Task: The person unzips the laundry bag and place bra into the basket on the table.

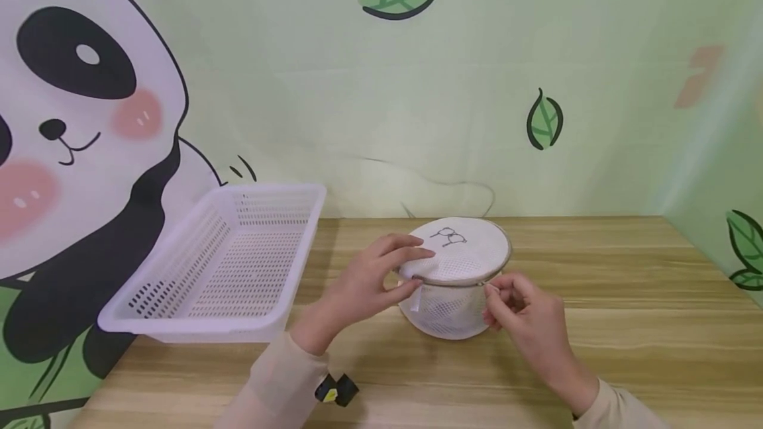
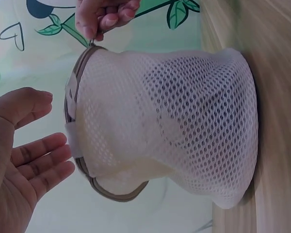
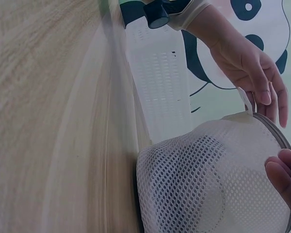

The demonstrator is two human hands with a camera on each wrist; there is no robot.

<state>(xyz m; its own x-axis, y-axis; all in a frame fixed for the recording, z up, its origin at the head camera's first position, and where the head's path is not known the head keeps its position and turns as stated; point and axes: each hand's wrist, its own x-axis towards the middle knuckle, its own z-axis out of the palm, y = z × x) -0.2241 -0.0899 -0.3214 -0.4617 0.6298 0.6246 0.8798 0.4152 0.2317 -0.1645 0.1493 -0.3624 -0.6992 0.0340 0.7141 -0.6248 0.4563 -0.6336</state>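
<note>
The right hand (image 1: pixel 530 326) has its thumb and fingertips closed in a small pinch on the pull (image 2: pixel 91 42) of the zip (image 1: pixel 454 283), right at the rim. The left hand (image 1: pixel 381 273) is across the bag from that pinch, fingers loosely extended by the edge of the lid (image 1: pixel 473 257), holding nothing. The bag (image 1: pixel 450 320) stands upright on the table (image 1: pixel 429 389), its body below and to the left of the pinch, its lid just left and above.

How much of the zip is joined is hard to tell from these views, so short, slow pulls look wisest. The pull would best follow the curve of the rim, level with it; an outward tug would likely tip so light and soft a bag. A light counter-hold on the rim from the left hand should help, since the mesh looks ready to buckle. The tab (image 2: pixel 73 141) beside the left fingertips, across the rim from the pinch, could serve as an anchor. The basket (image 1: pixel 192 331), well left of the pinch, is out of the way
</note>
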